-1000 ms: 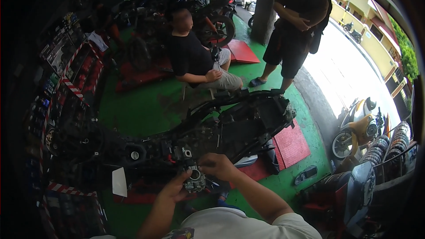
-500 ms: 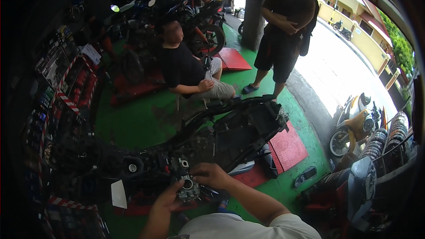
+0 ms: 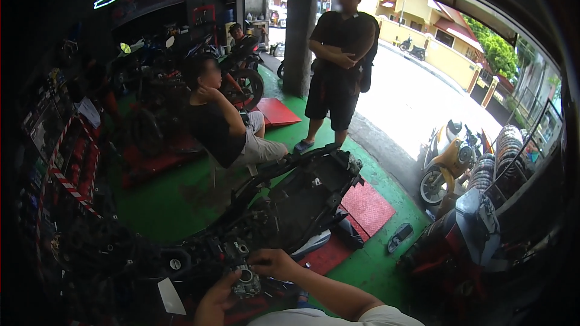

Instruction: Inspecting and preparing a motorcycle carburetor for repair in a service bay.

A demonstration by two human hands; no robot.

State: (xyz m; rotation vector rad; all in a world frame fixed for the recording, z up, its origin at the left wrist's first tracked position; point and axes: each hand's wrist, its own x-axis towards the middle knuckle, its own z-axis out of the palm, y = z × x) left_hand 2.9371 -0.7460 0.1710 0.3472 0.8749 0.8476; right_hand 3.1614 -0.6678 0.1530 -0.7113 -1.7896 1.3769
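Observation:
A silver metal engine part with a round bore [image 3: 246, 277] is in front of me, low over the stripped motorcycle frame [image 3: 305, 196]. My left hand [image 3: 219, 293] grips its left side, thumb near the bore. From the right, my right hand [image 3: 273, 264] has its fingers bent in at the part's upper right edge; whether they pinch something small there is too dark to make out. Just beyond the part, another metal piece with a round opening [image 3: 241, 247] sits on the frame.
Beyond the frame, a seated person [image 3: 211, 124] and a standing person [image 3: 341, 54] with folded arms. Red ramps [image 3: 368, 208] lie on the green floor [image 3: 175, 202]. A grey slipper [image 3: 399, 238], a yellow scooter [image 3: 450, 157] and stacked tyres [image 3: 510, 151] are at right; shelves [image 3: 75, 163] line the left.
My view has tilted up and turned right, so the scene sits lower and further left. The seated person has raised a hand to the head. Both my hands stay at the metal part.

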